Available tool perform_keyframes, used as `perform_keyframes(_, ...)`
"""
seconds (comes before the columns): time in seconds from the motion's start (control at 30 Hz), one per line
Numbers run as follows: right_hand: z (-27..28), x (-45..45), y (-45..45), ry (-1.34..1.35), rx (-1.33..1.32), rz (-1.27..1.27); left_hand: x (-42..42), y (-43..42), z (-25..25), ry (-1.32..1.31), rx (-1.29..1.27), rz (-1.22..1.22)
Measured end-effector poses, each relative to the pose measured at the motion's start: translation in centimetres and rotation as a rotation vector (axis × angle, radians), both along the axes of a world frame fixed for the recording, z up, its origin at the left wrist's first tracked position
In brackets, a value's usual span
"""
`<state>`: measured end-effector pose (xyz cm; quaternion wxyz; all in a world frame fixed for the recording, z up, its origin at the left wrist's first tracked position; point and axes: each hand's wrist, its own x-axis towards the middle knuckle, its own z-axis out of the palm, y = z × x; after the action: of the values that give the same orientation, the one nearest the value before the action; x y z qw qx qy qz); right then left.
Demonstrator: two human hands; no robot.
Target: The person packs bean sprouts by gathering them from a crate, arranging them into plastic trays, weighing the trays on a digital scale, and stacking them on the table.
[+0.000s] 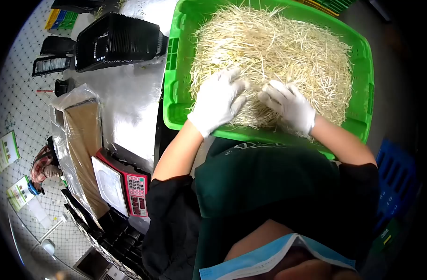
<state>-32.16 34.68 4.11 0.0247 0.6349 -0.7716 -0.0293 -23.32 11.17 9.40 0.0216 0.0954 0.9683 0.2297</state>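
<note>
A green plastic crate (175,100) holds a broad heap of pale bean sprouts (274,51). My left hand (218,101), in a white glove, rests on the near left part of the heap with its fingers apart. My right hand (290,106), gloved too, lies on the sprouts a short way to the right. Its fingers are stretched toward the left hand, and some fingertips dip among the sprouts. Neither hand shows a clump lifted from the heap.
Left of the crate is a metal table (129,102) with stacked black trays (117,42), a plastic-wrapped cardboard box (85,149) and a red weighing scale (136,186). A blue crate (395,179) stands at the right. Another person (46,165) is at the far left.
</note>
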Motion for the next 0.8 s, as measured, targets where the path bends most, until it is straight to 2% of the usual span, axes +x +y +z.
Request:
perform_keyframes(0.03, -0.2, -0.5, -0.7, -0.001, -0.004, 0.002, -0.9, 0.4, 0.9, 0.057, -0.145, 0.016)
perform_keyframes(0.07, -0.3, -1.3, -1.8, -0.038, -0.004, 0.002, -1.5, 0.3, -0.5, 0.056, -0.149, 0.019)
perform_keyframes(0.13, -0.1, -3.1, -4.1, -0.123, 0.012, -0.027, -3.9, -0.9, -3.9, 0.056, -0.440, -0.007)
perform_keyframes(0.17, 0.2, -4.3, -5.4, -0.169, 0.025, -0.060, -5.9, -2.1, -4.0, -0.001, -0.552, -0.035)
perform_keyframes(0.2, 0.8, -5.7, -6.5, -0.212, 0.000, -0.125, -7.6, -3.1, -3.8, 0.043, -0.520, -0.010)
perform_keyframes(0.23, 1.6, -7.1, -7.4, -0.257, -0.023, -0.191, -9.3, -3.7, -2.3, -0.091, -0.656, 0.023)
perform_keyframes(0.27, 2.5, -8.4, -8.3, -0.203, -0.024, -0.300, -10.3, -4.5, -2.4, -0.032, -0.597, 0.088)
perform_keyframes(0.3, 3.1, -9.6, -8.8, -0.279, -0.010, -0.403, -10.9, -5.1, -2.4, 0.029, -0.538, 0.152)
perform_keyframes(0.33, 3.0, -9.5, -8.7, -0.295, -0.041, -0.408, -10.7, -5.5, -2.1, 0.035, -0.541, 0.154)
perform_keyframes(0.37, 3.4, -8.9, -8.6, -0.314, -0.068, -0.407, -10.0, -5.7, -1.7, 0.038, -0.382, 0.165)
perform_keyframes(0.4, 3.5, -7.5, -7.7, -0.345, 0.045, -0.353, -9.1, -5.6, -1.5, 0.037, -0.224, 0.173)
perform_keyframes(0.43, 4.5, -5.0, -6.4, -0.373, 0.152, -0.305, -7.2, -4.9, -2.0, 0.255, -0.184, 0.190)
perform_keyframes(0.5, 2.7, -1.0, -2.2, -0.241, 0.078, -0.117, -3.6, -3.7, -2.6, 0.449, -0.035, -0.062)
perform_keyframes(0.53, 2.4, 0.2, -0.3, -0.263, 0.086, -0.048, -0.8, -2.2, -3.1, 0.377, -0.137, -0.136)
perform_keyframes(0.57, 1.9, 0.2, 1.0, -0.280, 0.094, -0.008, 2.0, -0.6, -2.5, 0.167, -0.273, -0.176)
perform_keyframes(0.6, 1.5, 0.1, 2.3, -0.298, 0.103, 0.032, 3.9, -0.2, -3.6, 0.002, -0.197, -0.253)
perform_keyframes(0.63, 1.0, -0.7, 3.3, -0.595, -0.032, -0.001, 3.7, 0.0, -1.5, -0.310, -0.035, -0.146)
perform_keyframes(0.67, 1.2, -1.3, 3.4, -0.888, -0.176, -0.040, 4.3, -0.2, -1.1, -0.299, 0.016, -0.091)
perform_keyframes(0.7, 1.4, -2.2, 3.2, -0.786, -0.303, -0.098, 4.4, -0.3, -0.8, -0.279, 0.065, -0.036)
perform_keyframes(0.77, 5.4, -4.5, 0.4, -0.772, 0.016, -0.428, 2.2, 0.1, 1.6, -0.620, 0.166, 0.185)
perform_keyframes(0.8, 4.7, -5.0, 0.1, -0.773, 0.016, -0.428, 1.9, 0.3, 1.0, -0.375, 0.122, 0.241)
